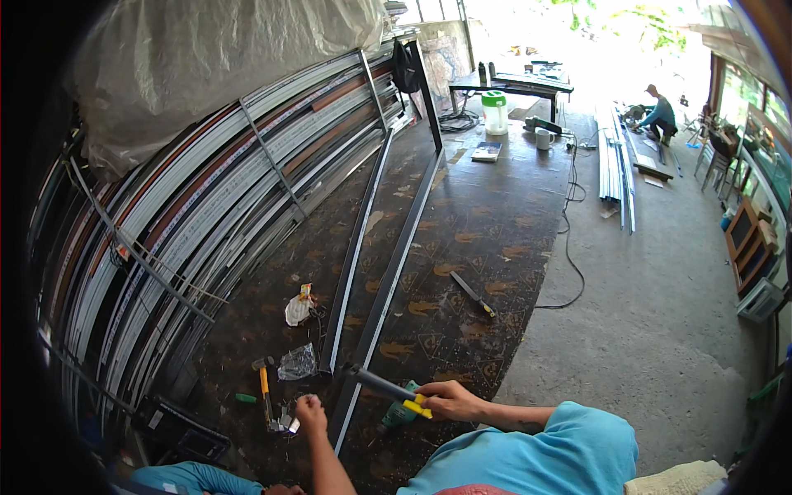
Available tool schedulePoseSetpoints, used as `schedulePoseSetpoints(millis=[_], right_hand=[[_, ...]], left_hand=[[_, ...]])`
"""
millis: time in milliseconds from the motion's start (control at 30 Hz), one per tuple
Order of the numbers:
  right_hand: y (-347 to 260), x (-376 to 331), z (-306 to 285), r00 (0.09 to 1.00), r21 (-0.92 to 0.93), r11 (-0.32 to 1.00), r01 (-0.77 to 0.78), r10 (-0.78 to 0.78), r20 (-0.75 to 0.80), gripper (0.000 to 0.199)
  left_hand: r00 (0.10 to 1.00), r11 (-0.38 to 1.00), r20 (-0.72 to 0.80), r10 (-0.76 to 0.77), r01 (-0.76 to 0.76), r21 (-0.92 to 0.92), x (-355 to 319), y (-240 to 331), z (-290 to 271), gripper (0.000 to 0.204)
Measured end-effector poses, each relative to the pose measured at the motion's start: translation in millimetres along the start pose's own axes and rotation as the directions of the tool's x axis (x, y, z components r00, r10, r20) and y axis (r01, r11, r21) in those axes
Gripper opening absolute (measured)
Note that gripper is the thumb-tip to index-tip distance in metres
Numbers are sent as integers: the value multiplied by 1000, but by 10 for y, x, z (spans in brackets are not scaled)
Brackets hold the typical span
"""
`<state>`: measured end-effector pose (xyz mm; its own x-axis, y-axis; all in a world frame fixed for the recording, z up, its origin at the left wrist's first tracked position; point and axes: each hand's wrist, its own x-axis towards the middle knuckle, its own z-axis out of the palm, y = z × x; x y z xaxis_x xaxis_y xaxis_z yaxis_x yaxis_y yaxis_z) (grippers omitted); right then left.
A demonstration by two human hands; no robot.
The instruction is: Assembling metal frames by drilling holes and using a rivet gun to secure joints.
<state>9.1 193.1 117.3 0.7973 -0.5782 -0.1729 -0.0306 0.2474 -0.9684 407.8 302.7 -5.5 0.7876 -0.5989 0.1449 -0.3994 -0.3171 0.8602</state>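
The right hand (450, 402) is wrapped around a grey tool with yellow handles (388, 386), likely rigid and heavy, best gripped there. The left hand (310, 410), fingers curled, pinches something small beside the hammer (264, 388). Beyond, long aluminium profiles (388, 272) lie stiff yet light.

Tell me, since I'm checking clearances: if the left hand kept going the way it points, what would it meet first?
The left hand points up and slightly left, so it would probably meet the crumpled clear plastic bag first, though depth is unclear.
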Motion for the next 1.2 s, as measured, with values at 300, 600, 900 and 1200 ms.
schedulePoseSetpoints(millis=[300,600,900,1200], right_hand=[[166,85,369,966,-132,988,-73,103,235,38],[355,49,341,945,-191,981,11,53,324,41],[359,51,384,948,-115,993,-24,59,313,41],[314,122,467,952,-102,993,-66,93,291,39]], left_hand=[[881,409,41,-470,259,-875,-897,851,102,44],[847,427,1,-532,269,-863,-1110,710,58,45],[882,254,113,-458,251,-934,-1039,415,7,49],[911,151,136,-388,208,-966,-959,179,-73,50]])
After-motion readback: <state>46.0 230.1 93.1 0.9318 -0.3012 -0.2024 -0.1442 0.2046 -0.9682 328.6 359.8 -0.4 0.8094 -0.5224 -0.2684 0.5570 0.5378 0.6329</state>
